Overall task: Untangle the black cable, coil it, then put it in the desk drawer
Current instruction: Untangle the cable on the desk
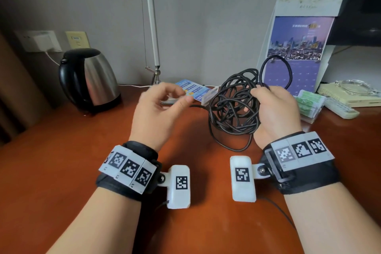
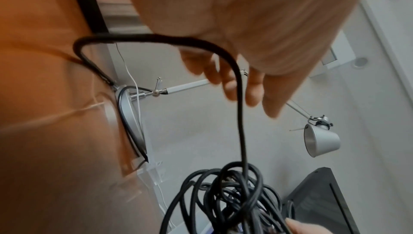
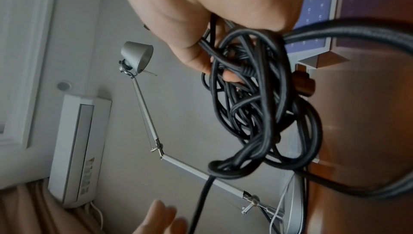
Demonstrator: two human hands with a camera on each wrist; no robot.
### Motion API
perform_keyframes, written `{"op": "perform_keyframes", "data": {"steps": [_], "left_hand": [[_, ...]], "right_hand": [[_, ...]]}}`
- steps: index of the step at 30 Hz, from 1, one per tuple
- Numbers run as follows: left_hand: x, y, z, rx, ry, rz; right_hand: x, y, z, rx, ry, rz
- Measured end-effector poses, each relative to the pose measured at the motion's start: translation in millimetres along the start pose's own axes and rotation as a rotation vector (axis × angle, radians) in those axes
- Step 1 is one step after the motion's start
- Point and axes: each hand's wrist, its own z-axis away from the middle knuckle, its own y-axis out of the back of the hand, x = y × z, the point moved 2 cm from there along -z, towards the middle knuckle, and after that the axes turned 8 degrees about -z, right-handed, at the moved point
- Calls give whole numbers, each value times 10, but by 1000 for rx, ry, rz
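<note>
Black cable (image 1: 234, 101) over my reddish-brown desk (image 1: 61, 167)

I see a silver kettle (image 1: 97, 80) with black handle at the desk's far left, a purple calendar (image 1: 296, 51) with a city photo far right, and black-and-white checker tags on white wristbands (image 1: 127, 168).

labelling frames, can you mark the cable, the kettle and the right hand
cable (image 1: 235, 105), head view, middle of the tangled bundle
kettle (image 1: 99, 80), head view, steel body
right hand (image 1: 276, 111), head view, back of the hand gripping the cable

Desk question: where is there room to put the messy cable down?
Bare wood lies between the kettle and the left hand, and along the near desk edge. The right side is crowded: calendar, green packets, remote. The right hand holds the cable.
</note>
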Motion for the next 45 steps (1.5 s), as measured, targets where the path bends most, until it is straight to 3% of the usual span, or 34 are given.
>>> {"op": "perform_keyframes", "data": {"steps": [3, 13, 16, 20, 24, 27, 29, 32, 35, 37, 45], "left_hand": [[-44, 69, -14, 166, -21, -124], [-3, -139, 84, -306, 178, -51], [30, -174, 114, -359, 199, 3], [96, -177, 112, -329, 253, 77], [122, -178, 115, -275, 299, 170], [115, -193, 107, -258, 335, 205], [103, -199, 103, -270, 329, 165], [66, -222, 104, -307, 311, 151], [27, -243, 108, -378, 279, 163], [19, -251, 114, -426, 261, 148], [37, -271, 131, -455, 248, 144]], "right_hand": [[2, 1, -11, 2, 3, -8], [-44, -92, 119, -132, 24, -89], [-43, -116, 130, -142, 9, -152], [-43, -89, 109, -156, -84, -197], [61, -29, 58, -170, -138, 38], [135, 40, -50, -105, -9, 398], [63, 43, -55, -85, 177, 553], [-29, -24, 27, -251, 359, 528], [26, -156, 200, -583, 249, 601], [120, -175, 237, -692, 170, 652], [201, -153, 166, -626, 143, 641]]}}
